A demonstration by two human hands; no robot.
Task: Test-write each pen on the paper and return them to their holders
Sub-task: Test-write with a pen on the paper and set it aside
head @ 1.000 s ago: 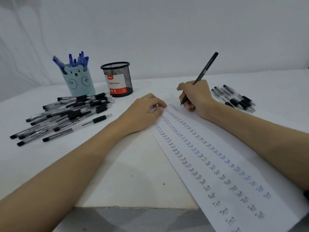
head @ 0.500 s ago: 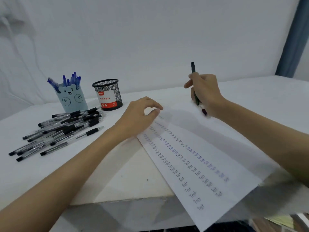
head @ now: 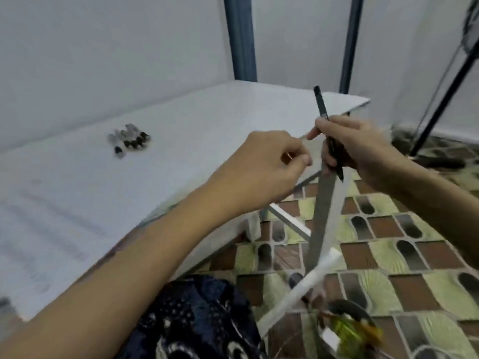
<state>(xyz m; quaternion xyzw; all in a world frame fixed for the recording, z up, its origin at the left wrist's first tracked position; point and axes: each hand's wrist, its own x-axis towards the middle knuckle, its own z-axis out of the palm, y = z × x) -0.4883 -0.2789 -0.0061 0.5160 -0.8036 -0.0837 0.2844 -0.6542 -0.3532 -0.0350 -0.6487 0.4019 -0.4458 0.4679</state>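
My right hand [head: 363,149] grips a black pen [head: 321,107] upright, tip down, beyond the table's right edge. My left hand [head: 267,167] is beside it with fingertips pinched together, apparently on the end of the long paper [head: 321,203]. That strip hangs from between both hands down to a white roll [head: 298,288] above the floor. The written part of the paper [head: 39,216] lies blurred on the table at the left. A small bunch of black-capped pens [head: 129,139] lies further back on the white table [head: 233,112]. Both pen holders are out of view.
The table's right edge and its metal legs [head: 287,218] run under my hands. Beyond it are a patterned floor [head: 388,242], blue posts [head: 241,37], black stand legs [head: 440,99], dark patterned cloth [head: 194,320] and a blurred green-yellow object [head: 347,330] at the bottom.
The view swung right; holders and the big pen pile left the frame. Both hands rose off the sheet and moved past the table's right edge, the right still holding the black pen.
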